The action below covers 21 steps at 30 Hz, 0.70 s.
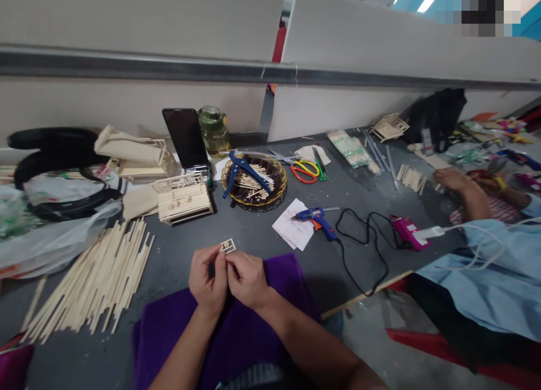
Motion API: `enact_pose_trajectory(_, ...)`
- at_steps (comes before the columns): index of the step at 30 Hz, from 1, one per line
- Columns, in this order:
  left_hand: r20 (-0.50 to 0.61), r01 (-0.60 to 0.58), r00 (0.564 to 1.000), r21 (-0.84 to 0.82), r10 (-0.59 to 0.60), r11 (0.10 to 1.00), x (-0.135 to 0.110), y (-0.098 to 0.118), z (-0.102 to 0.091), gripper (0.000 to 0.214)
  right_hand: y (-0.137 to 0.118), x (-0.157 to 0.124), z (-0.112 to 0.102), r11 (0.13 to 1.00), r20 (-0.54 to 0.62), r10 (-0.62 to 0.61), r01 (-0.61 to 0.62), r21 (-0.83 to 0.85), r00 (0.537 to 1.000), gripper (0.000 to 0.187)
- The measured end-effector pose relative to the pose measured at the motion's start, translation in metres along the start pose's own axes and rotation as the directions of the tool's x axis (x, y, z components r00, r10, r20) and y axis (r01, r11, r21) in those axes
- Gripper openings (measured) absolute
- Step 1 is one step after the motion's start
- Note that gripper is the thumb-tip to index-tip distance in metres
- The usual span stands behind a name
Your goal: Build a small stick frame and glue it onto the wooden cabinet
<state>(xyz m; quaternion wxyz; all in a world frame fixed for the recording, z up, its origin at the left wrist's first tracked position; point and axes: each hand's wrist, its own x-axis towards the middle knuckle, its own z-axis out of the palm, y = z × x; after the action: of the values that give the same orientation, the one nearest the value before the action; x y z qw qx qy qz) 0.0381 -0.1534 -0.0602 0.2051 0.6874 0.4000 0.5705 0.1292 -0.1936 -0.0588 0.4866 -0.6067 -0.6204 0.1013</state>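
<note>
A small square wooden stick frame (229, 245) sits between the fingertips of both hands, above the table's front part. My left hand (208, 274) pinches its left side, thumb and fingers pressed together. On the lower right edge, my right hand (246, 276) is closed in a pinch too; part of the frame is hidden by the fingers. Under my forearms lies a purple cloth (164, 328). Just beyond the hands to the left stands a small wooden stick model (185, 201), and to the right a blue glue gun (316, 218) rests on printed paper (291, 232).
Loose wooden sticks (97, 277) spread at left. A woven basket (276, 190) holds short sticks and a blue cutter (240, 173). Behind stand a phone (186, 139) and a green jar (213, 131). Scissors (305, 171), a black cord (342, 260) and a co-worker's hand (454, 180) are rightward.
</note>
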Motion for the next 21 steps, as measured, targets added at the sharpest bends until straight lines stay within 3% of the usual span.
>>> enact_pose_trajectory(8,0.015,0.03,0.999,0.026,-0.03,0.999,0.002,-0.001,-0.004,0.021,0.001,0.0,-0.003,0.999,0.003,-0.016,0.016,0.028,1.0,0.021)
enact_pose_trajectory(13,-0.03,0.162,0.987,0.249,-0.16,0.955,0.037,-0.017,-0.034,0.03,0.006,0.011,-0.023,0.993,0.042,0.117,-0.118,0.005,0.992,0.021)
enact_pose_trajectory(16,0.125,0.144,0.97,0.393,-0.207,0.908,0.052,-0.029,-0.056,0.013,0.015,0.022,-0.037,0.978,0.017,0.208,-0.208,-0.025,0.978,0.019)
enact_pose_trajectory(19,0.369,0.192,0.874,0.335,-0.316,0.922,0.049,-0.036,-0.065,0.01,0.025,0.031,-0.043,0.967,0.104,0.243,-0.232,-0.109,0.965,0.015)
enact_pose_trajectory(21,0.466,0.213,0.816,0.31,-0.343,0.927,0.039,-0.036,-0.064,0.01,0.029,0.033,-0.042,0.966,0.164,0.24,-0.219,-0.138,0.957,0.013)
